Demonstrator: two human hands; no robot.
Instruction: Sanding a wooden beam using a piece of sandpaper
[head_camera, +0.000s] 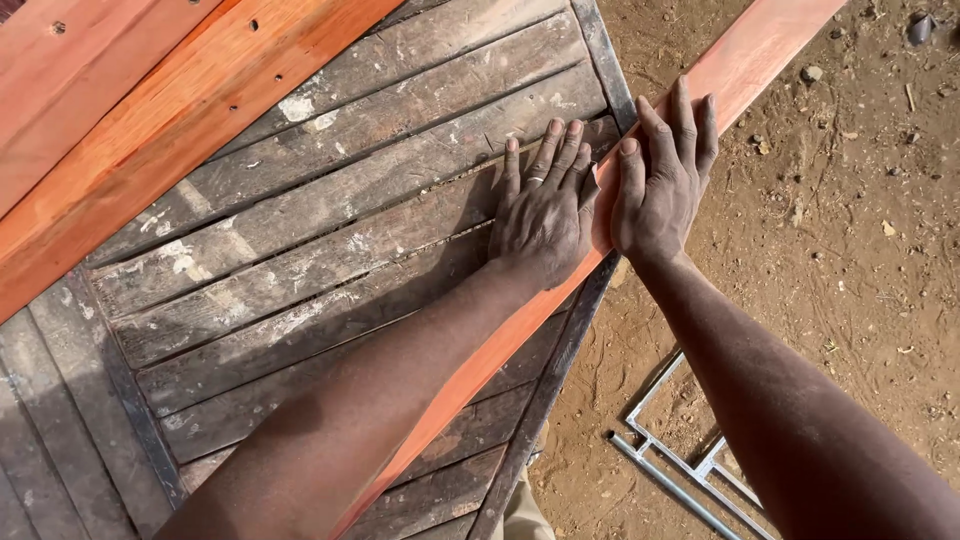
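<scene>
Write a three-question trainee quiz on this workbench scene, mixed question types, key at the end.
1. True or false: both hands lie flat, palms down.
2. What does the right hand press on? A) the reddish plank B) the metal frame on the ground C) a hammer
3. Fill in: the left hand, with a ring on one finger, rests mostly on the grey ____ slats of the worktable.

Key: 1 true; 2 A; 3 wooden.
</scene>
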